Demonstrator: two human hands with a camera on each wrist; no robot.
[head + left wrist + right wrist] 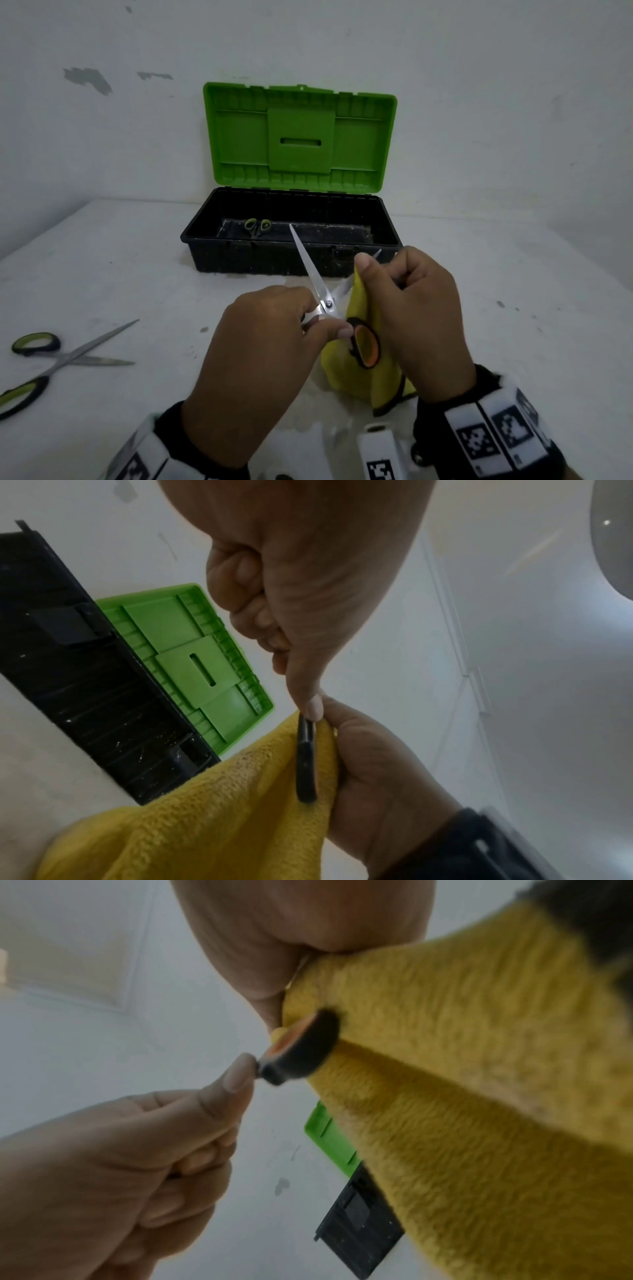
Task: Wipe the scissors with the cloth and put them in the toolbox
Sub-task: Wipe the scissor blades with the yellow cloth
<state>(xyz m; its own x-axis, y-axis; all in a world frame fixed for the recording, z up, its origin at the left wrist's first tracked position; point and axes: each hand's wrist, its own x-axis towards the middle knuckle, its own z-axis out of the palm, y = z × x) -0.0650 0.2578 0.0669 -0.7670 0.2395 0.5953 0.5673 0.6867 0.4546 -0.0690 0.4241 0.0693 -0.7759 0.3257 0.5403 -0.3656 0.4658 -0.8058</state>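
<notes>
Orange-and-black-handled scissors [310, 265] are held open in a V above the table, in front of the toolbox [239, 260]. My left hand [325, 318] pinches them just below the pivot, with the thumb near the handle ring [306, 761]. My right hand [380, 270] grips the yellow cloth [337, 373], folded around the right-hand blade, whose tip pokes out past the thumb. The cloth [462, 1096] hangs down behind the handle [301, 1053]. The black toolbox stands with its green lid [298, 137] upright against the wall.
A small green-handled pair of scissors [257, 226] lies inside the toolbox at the left. A larger green-handled pair [68, 356] lies open on the white table at the left edge. A white marker-tagged device [376, 452] sits at the bottom.
</notes>
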